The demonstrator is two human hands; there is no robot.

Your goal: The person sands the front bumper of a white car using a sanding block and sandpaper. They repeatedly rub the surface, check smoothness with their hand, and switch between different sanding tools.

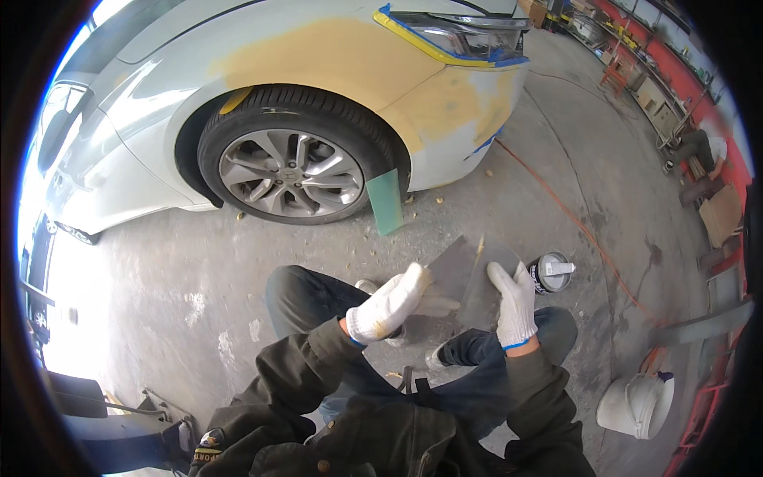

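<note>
White knit gloves cover both hands, held in front of my seated body over my knees. My left hand (389, 305) grips a flat grey putty spreader (450, 261), slightly blurred. Closed on the edge of a greyish flat plate (478, 292) is my right hand (515, 300), its thumb on the upper face. A small streak of yellowish putty (480, 246) shows where the two flat pieces meet. Just beyond the right hand stands a can (550, 273) with a pale item across its top. A green translucent sheet (385, 203) leans against the car's front tire (298, 119).
The white car (151, 103) has tan filler (318, 56) over its fender and bumper. Yellow and blue tape (429, 54) borders the headlight. An orange hose (564, 207) crosses the concrete floor. A white bucket (628, 405) stands at right; another person (703, 151) sits farther off.
</note>
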